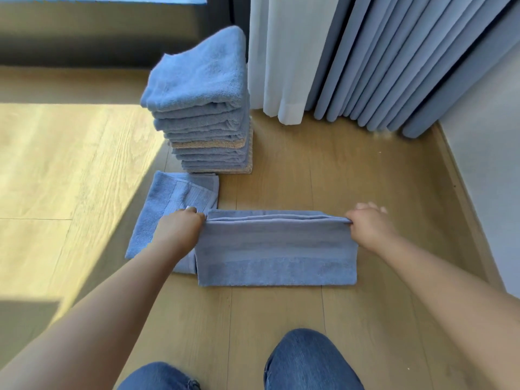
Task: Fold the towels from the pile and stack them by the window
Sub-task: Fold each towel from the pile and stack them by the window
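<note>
Blue towel (274,249) lies folded on the wooden floor (337,170), its far corners pinched by the left hand (180,228) and right hand (365,225), near the folded stack (202,108) by the curtains (365,57).

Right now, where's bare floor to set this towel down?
Bare floor right of the towel stack, bordered by the curtains and the held towel. Sunlit floor left of the stack is free too. Crowded before the stack: another blue towel lies there.
</note>
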Available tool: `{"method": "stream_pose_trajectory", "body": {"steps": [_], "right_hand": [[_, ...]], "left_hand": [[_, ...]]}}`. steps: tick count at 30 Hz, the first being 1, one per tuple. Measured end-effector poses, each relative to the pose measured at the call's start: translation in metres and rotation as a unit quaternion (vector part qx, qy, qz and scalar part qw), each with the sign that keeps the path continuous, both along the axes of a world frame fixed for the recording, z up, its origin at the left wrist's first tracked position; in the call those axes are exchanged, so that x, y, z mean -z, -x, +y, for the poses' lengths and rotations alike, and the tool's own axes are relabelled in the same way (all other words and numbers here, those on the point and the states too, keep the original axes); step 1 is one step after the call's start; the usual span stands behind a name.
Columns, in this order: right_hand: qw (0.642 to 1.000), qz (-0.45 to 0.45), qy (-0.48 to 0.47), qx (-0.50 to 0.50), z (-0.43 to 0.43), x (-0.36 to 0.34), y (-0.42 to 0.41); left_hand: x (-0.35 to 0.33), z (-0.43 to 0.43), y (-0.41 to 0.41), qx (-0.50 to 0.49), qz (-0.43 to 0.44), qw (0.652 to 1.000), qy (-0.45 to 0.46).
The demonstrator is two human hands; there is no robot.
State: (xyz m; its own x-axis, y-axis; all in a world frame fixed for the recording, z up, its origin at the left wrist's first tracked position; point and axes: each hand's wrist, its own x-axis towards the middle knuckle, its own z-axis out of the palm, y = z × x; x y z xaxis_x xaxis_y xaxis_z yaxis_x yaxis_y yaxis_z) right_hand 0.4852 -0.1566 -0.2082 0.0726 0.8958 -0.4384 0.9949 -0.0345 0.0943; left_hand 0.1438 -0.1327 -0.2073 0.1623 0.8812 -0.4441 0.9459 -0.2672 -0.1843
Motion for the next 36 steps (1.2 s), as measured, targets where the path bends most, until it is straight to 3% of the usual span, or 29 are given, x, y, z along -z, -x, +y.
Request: {"method": "stream_pose_trajectory", "body": {"steps": [8, 13, 17, 19, 21, 27, 32, 36], "right_hand": [[0.999, 0.015, -0.052, 0.007, 0.001, -0.117, -0.008], [0.992, 0.117, -0.012, 0.049, -0.016, -0.176, -0.016], [0.987, 0.154, 0.04, 0.026, -0.03, -0.205, -0.023], [0.987, 0.159, 0.03, 0.019, -0.029, -0.216, -0.026], [0.988, 0.157, 0.002, 0.008, -0.023, -0.223, -0.027], [0.994, 0.079, -0.081, -0.001, -0.003, -0.212, -0.02], [0.984, -0.005, -0.176, -0.003, 0.005, -0.195, -0.024], [0.974, 0.005, -0.227, -0.016, 0.002, -0.194, -0.034]], "left_hand": [[-0.114, -0.005, 0.002, -0.013, -0.031, 0.992, -0.124], [-0.167, -0.014, 0.005, -0.022, -0.008, 0.989, -0.148], [-0.201, -0.021, 0.007, -0.036, -0.096, 0.992, -0.067], [-0.213, -0.021, 0.011, -0.064, -0.165, 0.984, -0.02], [-0.219, -0.017, 0.015, -0.08, -0.192, 0.978, -0.027], [-0.209, -0.002, 0.007, -0.069, -0.096, 0.979, -0.166], [-0.196, 0.007, -0.003, -0.056, -0.062, 0.976, -0.201], [-0.195, 0.011, -0.009, -0.03, -0.065, 0.97, -0.232]]}}
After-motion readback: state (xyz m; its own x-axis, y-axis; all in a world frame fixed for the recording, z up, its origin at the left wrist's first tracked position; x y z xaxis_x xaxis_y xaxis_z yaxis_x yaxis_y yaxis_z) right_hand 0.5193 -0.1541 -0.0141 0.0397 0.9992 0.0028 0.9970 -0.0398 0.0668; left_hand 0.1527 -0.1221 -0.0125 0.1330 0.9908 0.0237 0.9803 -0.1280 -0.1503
